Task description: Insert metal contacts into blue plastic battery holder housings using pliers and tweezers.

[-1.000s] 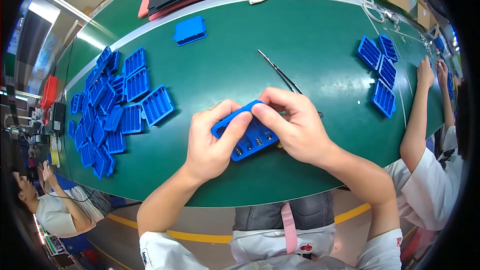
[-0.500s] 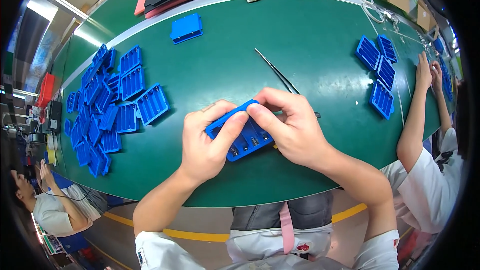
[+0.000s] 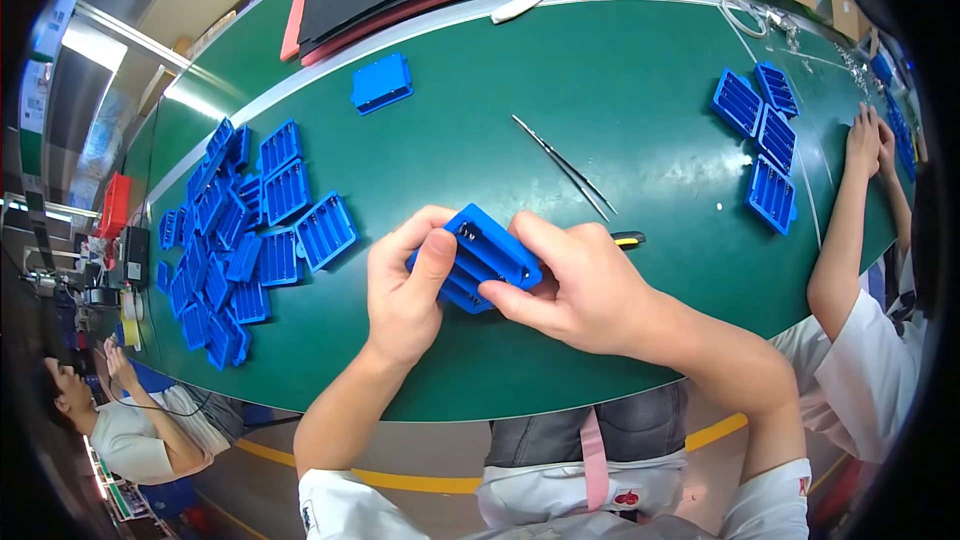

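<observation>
The blue tray (image 3: pixel 480 258) sits between both hands just above the green table (image 3: pixel 620 100), near the person's edge of it. Compared with a second ago it has turned: then it lay flatter with its slotted face up toward the camera, and now it is tipped so one long side wall and a corner show, the slots facing more to the left. That suggests the person is rotating the tray to look at or work on another side of it.

The left hand (image 3: pixel 405 290) is closed around the tray's left end, thumb pressed on the upper face and fingers curled beneath. The right hand (image 3: pixel 575 285) pinches the tray's right corner between thumb and forefinger, the other fingers folded behind.

Just beyond the tray, a pair of thin metal tweezers (image 3: pixel 565 168) lies on the table. Well to the left of the tray lies a heap of blue trays (image 3: pixel 240 230); one more blue tray (image 3: pixel 381 83) rests alone farther back. To the right, four trays (image 3: pixel 760 135) lie beside a co-worker's hands (image 3: pixel 868 140).
</observation>
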`<state>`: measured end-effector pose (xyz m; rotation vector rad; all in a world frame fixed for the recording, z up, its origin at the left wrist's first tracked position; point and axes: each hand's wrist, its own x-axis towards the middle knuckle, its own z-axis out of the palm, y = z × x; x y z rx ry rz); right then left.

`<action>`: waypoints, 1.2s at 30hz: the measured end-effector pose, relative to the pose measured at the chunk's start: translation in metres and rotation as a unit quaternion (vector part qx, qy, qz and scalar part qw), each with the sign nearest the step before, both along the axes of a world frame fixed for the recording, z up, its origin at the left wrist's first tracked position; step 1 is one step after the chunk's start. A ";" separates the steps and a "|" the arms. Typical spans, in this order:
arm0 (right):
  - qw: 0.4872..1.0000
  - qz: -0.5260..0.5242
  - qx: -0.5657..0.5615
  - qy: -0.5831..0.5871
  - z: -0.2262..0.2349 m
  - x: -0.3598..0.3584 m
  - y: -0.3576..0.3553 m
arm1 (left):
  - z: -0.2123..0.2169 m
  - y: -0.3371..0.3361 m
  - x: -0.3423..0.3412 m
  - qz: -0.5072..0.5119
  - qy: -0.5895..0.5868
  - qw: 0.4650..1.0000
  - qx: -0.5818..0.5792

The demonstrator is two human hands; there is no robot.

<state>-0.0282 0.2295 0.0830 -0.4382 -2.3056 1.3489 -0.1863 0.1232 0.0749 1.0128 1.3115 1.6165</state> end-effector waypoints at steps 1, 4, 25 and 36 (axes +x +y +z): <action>0.999 0.004 0.036 -0.004 0.000 0.000 0.000 | -0.001 -0.001 -0.001 0.007 0.006 1.000 -0.008; 0.997 -0.004 0.067 -0.038 -0.002 0.001 -0.003 | -0.004 -0.001 0.000 -0.007 0.000 1.000 -0.015; 0.994 -0.028 0.106 -0.029 -0.003 0.003 -0.014 | -0.004 -0.001 0.016 0.042 0.007 0.998 0.039; 0.992 -0.034 0.117 -0.014 -0.006 0.005 -0.017 | 0.000 -0.007 0.017 0.033 0.034 0.999 0.008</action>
